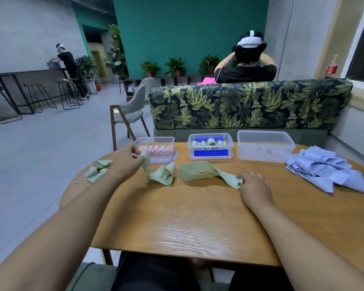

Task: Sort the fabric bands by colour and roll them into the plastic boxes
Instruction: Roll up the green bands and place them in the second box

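Note:
My left hand [125,162] pinches one end of a pale green band [163,174] and lifts it off the table. My right hand [254,186] rests on the end of a second green band [200,172] that stands looped on the table. A third green band [97,170] lies crumpled at the left edge. A heap of light blue bands [324,171] lies at the right. Three clear boxes stand at the back: the left box [156,141] holds pink rolls, the middle box [210,136] holds green rolls, the right box [265,148] has nothing in it.
The wooden table [187,217] has a rounded left edge. A leaf-print sofa [250,103] stands right behind the boxes, with a person seated beyond it. A grey chair [130,112] stands at the back left. Another person stands by a far counter.

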Action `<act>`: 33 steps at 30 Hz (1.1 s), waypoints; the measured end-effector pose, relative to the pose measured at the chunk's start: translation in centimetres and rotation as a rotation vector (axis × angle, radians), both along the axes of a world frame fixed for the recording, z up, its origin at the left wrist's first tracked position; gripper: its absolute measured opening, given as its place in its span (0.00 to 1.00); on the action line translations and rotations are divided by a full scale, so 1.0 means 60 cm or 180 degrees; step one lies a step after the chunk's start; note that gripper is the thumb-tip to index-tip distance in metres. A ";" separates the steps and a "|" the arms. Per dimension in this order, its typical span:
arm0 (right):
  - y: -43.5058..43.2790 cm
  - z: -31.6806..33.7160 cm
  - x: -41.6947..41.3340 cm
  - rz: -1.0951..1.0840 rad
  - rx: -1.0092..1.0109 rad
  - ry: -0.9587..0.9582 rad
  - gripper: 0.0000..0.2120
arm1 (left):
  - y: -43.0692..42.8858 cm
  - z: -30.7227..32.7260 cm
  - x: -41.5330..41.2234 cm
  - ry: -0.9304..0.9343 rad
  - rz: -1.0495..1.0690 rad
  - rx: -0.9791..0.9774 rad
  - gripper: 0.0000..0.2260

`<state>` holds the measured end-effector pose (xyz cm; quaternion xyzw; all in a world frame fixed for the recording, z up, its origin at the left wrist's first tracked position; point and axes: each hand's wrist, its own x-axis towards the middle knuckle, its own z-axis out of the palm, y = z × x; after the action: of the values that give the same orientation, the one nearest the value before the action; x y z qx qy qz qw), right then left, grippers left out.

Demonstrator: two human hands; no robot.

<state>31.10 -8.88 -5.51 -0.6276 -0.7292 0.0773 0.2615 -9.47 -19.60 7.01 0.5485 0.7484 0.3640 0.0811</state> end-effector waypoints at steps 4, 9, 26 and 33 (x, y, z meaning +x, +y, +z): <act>0.001 -0.002 0.000 0.0152 0.0047 -0.0104 0.25 | 0.011 -0.048 0.064 0.0588 -0.0721 -0.0895 0.36; -0.001 -0.001 0.002 0.0256 0.0164 0.0013 0.28 | 0.043 -0.080 0.123 0.1547 -0.0400 -0.1661 0.36; -0.080 0.004 -0.180 0.1559 0.0621 -0.0349 0.17 | 0.051 -0.020 -0.018 0.0336 0.0279 -0.0222 0.10; -0.097 -0.004 -0.232 0.1673 0.0497 -0.0278 0.17 | 0.034 0.001 -0.131 0.0416 0.0919 -0.0381 0.24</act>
<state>17.16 -14.72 -5.76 -0.3975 -0.8814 0.0588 0.2484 -17.30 -17.57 7.06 0.4520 0.8434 0.2902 0.0115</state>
